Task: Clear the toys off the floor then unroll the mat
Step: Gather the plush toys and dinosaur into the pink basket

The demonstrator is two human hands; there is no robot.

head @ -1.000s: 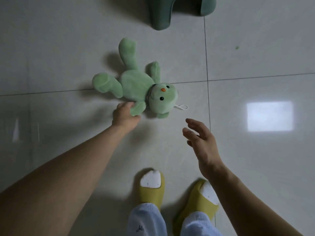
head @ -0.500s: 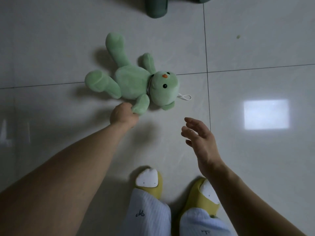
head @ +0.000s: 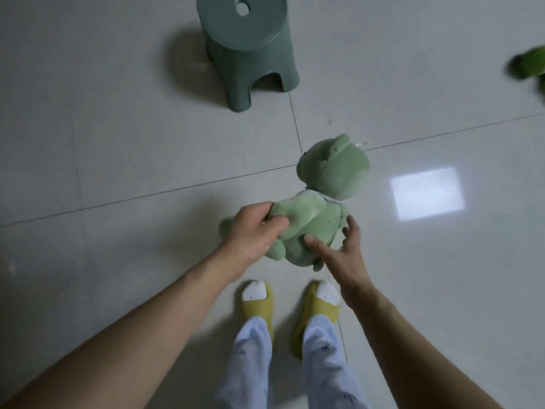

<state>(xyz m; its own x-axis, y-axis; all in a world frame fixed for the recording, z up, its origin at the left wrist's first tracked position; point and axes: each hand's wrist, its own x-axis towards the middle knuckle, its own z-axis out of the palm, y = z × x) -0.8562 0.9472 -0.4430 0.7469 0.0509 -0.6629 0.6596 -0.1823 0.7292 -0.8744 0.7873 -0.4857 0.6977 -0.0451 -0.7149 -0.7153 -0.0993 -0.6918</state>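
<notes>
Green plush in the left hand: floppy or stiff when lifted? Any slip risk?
Probably floppy: the green plush dents where the left hand grips it. Likely light, since one hand carries it. Slip seems unlikely on fuzzy fabric; the right hand touches its underside.

Pale glossy floor tiles [head: 118, 143] reflect light beside a green stool [head: 247, 48].

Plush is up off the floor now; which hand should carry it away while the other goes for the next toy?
Left. The left hand already grips the green plush; the right hand is open beside it, nearer the other green toy.
</notes>
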